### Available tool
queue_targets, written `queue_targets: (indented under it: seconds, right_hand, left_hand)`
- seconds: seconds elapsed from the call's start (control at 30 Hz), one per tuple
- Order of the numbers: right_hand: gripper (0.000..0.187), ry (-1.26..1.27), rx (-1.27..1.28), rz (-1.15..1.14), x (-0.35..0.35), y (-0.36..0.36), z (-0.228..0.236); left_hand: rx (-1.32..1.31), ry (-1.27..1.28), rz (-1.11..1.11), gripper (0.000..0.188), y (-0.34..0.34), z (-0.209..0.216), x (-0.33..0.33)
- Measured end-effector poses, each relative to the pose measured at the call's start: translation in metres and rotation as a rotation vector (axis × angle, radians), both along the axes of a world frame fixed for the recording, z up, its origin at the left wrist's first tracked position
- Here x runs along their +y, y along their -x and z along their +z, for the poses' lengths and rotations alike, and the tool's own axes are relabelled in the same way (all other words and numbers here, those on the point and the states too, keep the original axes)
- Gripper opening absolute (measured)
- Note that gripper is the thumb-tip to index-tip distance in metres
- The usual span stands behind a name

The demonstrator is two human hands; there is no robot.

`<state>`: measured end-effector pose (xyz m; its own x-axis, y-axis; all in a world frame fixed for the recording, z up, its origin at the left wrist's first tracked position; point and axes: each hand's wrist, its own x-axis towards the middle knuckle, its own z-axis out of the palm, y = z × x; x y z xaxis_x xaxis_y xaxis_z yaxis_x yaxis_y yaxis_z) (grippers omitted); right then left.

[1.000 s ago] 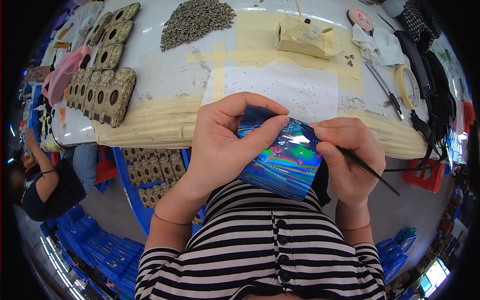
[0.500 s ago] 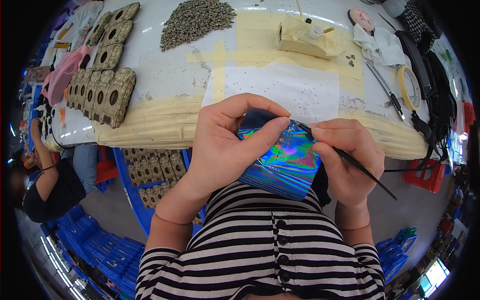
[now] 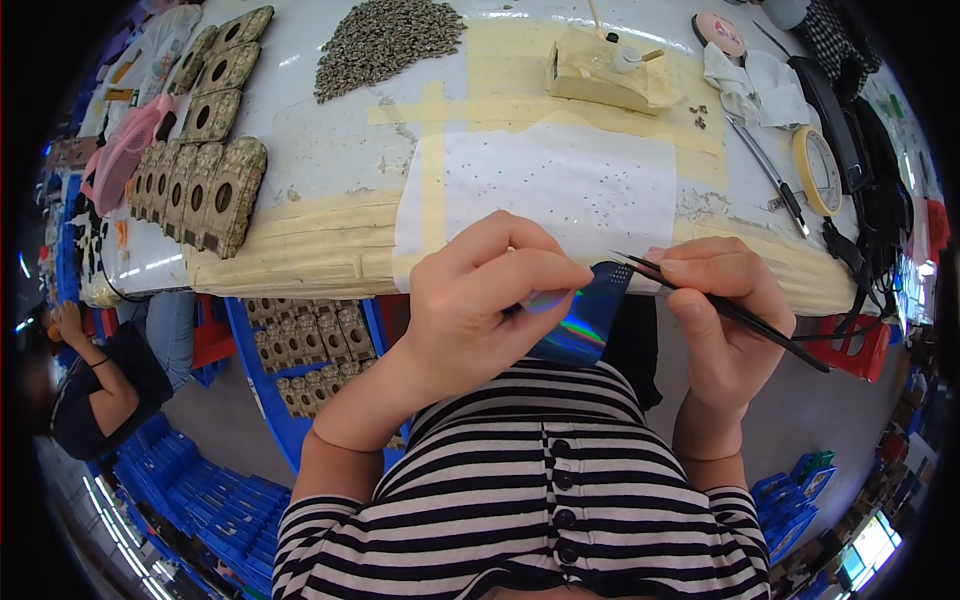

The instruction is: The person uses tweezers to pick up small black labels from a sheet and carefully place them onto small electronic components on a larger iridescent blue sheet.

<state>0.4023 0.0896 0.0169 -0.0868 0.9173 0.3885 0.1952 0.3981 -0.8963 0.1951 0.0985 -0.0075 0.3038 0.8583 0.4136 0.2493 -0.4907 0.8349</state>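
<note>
My left hand pinches a small shiny card with a rainbow sheen between thumb and fingers, just below the table's front edge. Only the card's right part shows past my fingers. My right hand holds thin black tweezers. Their tips rest at the card's upper right corner and their back end points down to the right. Both hands hover above my striped shirt.
The table carries a white sheet over yellow tape, a heap of small grey parts, rows of brown perforated trays, a tape roll, a second pair of tweezers and a foam block. Another person sits at lower left beside blue crates.
The card has turned from broad and face-up to nearly edge-on, mostly covered by my left fingers. Both hands have risen toward the table edge, tweezers staying at the card's corner.
</note>
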Motion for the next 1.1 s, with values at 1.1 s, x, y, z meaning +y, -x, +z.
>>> queue_targets:
  seconds: [1.1]
  right_hand:
    - [0.016, -0.025, -0.193, 0.128, 0.0, 0.0, 0.006]
  left_hand:
    - [0.321, -0.396, -0.054, 0.028, 0.01, 0.01, -0.01]
